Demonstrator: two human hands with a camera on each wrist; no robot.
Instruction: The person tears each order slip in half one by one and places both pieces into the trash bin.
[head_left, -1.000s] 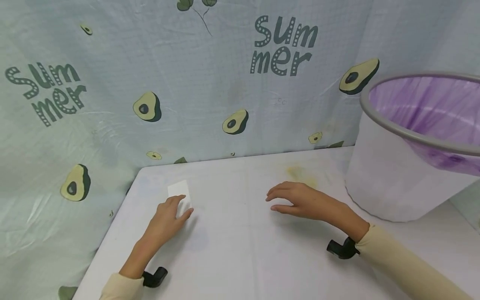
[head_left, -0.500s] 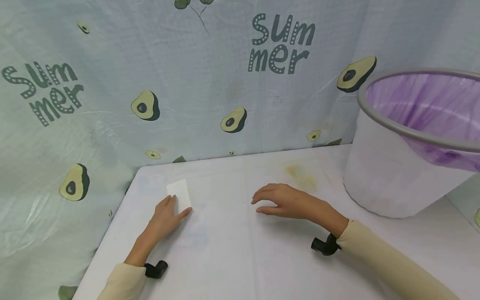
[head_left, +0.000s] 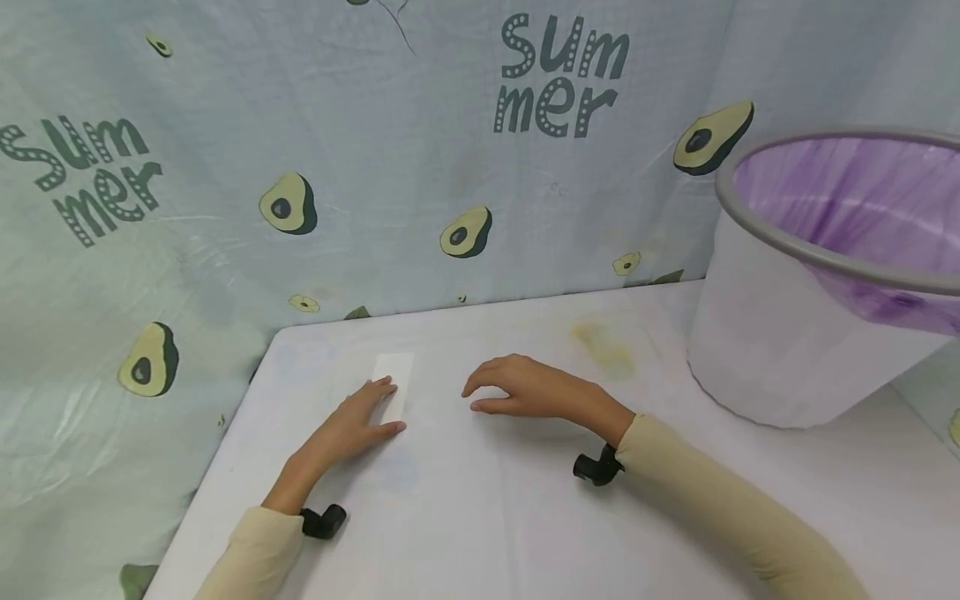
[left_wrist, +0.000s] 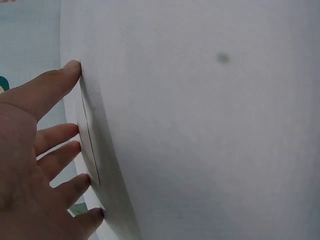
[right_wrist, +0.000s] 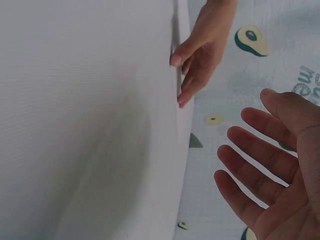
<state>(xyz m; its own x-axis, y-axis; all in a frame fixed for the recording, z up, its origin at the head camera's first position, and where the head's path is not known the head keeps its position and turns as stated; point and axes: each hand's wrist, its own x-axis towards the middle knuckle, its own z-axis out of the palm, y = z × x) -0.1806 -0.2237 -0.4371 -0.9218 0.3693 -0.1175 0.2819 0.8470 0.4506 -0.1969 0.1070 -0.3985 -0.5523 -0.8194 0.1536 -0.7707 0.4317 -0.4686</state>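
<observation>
A thin white rectangle [head_left: 395,365], like a piece of paper or card, lies flat on the white table. My left hand [head_left: 348,432] reaches over its near end, fingers spread, with the fingertips and thumb right at its surface and edge. In the left wrist view, the thumb of this hand [left_wrist: 40,100] meets the thin edge of the piece. To the right of it, my right hand [head_left: 528,390] hovers above the table with nothing in it. Its fingers are loosely bent in the head view and spread apart in the right wrist view [right_wrist: 270,165].
At the right stands a large white bin [head_left: 795,350] with a grey rim and a purple bag lining. Pale cloth [head_left: 360,142] printed with avocados and lettering hangs behind the table [head_left: 450,517]. A yellowish stain [head_left: 603,346] marks the tabletop near the back.
My left hand has come down onto the white piece, which has slid to the right and turned more upright under it. My right hand has moved left, closer to it.
</observation>
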